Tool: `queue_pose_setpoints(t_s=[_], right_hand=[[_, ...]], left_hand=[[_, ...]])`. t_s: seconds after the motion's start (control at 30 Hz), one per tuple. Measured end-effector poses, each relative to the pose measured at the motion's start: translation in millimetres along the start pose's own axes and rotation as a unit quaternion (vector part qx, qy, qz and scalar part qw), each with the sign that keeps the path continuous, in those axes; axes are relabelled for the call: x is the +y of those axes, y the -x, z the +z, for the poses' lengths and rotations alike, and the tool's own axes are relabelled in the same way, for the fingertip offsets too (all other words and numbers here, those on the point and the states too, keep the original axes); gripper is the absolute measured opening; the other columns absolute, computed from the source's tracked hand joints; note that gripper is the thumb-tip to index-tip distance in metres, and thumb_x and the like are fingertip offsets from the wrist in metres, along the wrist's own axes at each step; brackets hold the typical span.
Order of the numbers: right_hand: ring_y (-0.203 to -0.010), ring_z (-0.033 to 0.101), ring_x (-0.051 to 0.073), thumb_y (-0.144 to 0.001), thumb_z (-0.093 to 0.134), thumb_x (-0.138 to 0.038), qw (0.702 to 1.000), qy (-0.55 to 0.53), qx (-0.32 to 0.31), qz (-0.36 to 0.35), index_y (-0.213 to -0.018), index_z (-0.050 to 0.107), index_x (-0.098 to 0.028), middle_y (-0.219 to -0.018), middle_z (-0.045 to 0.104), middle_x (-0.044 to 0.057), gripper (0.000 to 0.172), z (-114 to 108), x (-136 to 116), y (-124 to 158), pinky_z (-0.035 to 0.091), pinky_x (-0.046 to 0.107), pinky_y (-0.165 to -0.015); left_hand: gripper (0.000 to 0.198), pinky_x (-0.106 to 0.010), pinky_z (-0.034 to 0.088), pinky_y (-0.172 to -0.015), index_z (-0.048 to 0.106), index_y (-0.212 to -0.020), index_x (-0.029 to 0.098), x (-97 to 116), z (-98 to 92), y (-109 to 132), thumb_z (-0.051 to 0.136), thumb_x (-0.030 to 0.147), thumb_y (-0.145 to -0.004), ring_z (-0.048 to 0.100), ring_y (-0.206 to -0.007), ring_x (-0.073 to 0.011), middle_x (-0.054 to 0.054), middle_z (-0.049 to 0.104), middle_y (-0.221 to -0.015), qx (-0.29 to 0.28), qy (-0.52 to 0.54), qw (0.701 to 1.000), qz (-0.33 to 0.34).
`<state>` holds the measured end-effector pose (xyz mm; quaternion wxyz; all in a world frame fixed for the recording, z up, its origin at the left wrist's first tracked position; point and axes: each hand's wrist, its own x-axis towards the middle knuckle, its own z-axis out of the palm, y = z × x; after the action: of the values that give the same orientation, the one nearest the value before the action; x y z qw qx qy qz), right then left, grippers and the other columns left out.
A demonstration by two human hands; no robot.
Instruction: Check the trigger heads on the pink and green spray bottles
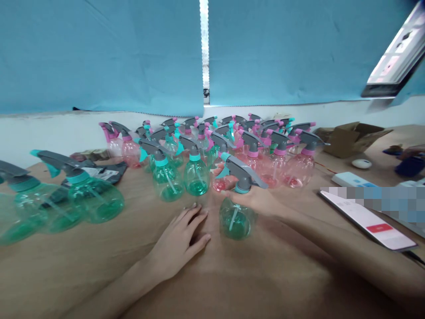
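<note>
My right hand [260, 201] is wrapped round the neck of a green spray bottle [235, 223] with a grey and teal trigger head, which leans slightly. Some of its fingers show behind the trigger, and the rest are hidden by the bottle. Flat on the brown table, just left of that bottle, lies my left hand [179, 232], fingers stretched out and holding nothing. Beyond it stand two more green spray bottles, a nearer one [196, 177] and one to its left [168, 181]. A clear pink spray bottle [300, 170] stands at the right of the group.
Several pink and green spray bottles crowd the back. More green bottles, including one [96, 201], stand at left beside a dark plastic packet [113, 173]. To the right are a phone [365, 217], a white mouse [361, 164], an open cardboard box [348, 139] and a blurred dark-blue object [410, 166].
</note>
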<state>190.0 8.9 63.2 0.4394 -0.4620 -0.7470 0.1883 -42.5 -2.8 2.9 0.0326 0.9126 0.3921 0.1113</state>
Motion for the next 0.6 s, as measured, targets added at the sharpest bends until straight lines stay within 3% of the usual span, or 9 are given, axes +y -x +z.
queue_pose_setpoints(t_s=[0.23,0.37,0.6], right_hand=[[-0.072,0.06,0.017,-0.073,0.057,-0.026,0.995,-0.097,-0.008,0.003,-0.073,0.058,-0.025,-0.082,0.064,0.003,0.002,1,-1,-1,0.053,0.032,-0.066],[-0.075,0.06,0.018,-0.071,0.053,-0.021,0.991,-0.131,-0.024,0.02,-0.072,0.057,-0.025,-0.078,0.062,0.001,0.005,-1,-6,-1,0.052,0.032,-0.067],[-0.072,0.061,0.017,-0.067,0.05,-0.02,0.995,-0.086,-0.054,0.024,-0.062,0.05,-0.024,-0.068,0.059,-0.001,0.007,-10,-19,6,0.052,0.033,-0.07]], left_hand=[[0.048,-0.047,0.033,-0.104,0.044,-0.134,0.017,0,-0.7,-1,0.046,0.043,-0.094,0.038,-0.129,-0.0283,-0.013,0.043,-0.14,0.004,0.0,1.0,0.001],[0.049,-0.047,0.032,-0.104,0.044,-0.134,0.017,0,-0.4,-1,0.045,0.045,-0.095,0.037,-0.129,-0.0281,-0.013,0.042,-0.141,0.0,-0.001,1.0,0.002],[0.048,-0.046,0.033,-0.103,0.043,-0.135,0.018,0,-0.8,-1,0.046,0.043,-0.094,0.038,-0.129,-0.0288,-0.012,0.042,-0.141,-0.002,0.005,1.0,-0.006]])
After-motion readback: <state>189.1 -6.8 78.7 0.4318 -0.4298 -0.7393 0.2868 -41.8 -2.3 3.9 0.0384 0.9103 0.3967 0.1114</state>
